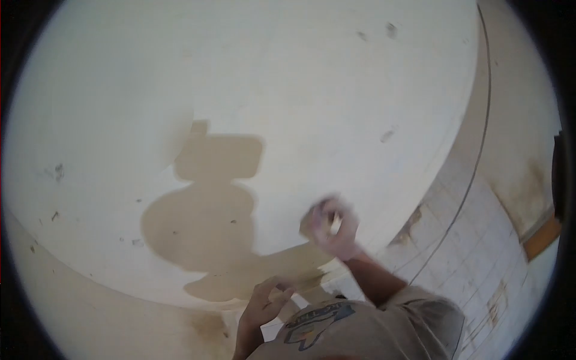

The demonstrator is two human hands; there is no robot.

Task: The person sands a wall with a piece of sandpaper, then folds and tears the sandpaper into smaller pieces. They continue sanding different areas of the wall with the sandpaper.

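Right hand (331,228) blurred, closed on small pale pad, probably sandpaper (333,223), pressed flat against cream wall (312,90) at lower right. Left hand (264,303) low near chest, fingers loosely curled, empty. Best: even pressure, overlapping strokes, covering dark marks (387,135).

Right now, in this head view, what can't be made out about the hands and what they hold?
- Right hand: motion-blurred against the pale wall; it closes on something small, too smeared to identify.
- Left hand: fingers curled, whether they pinch anything is too small to tell.
- Shirt print: cut off by the bottom edge.
- Dark object at the right edge: clipped by the lens rim.
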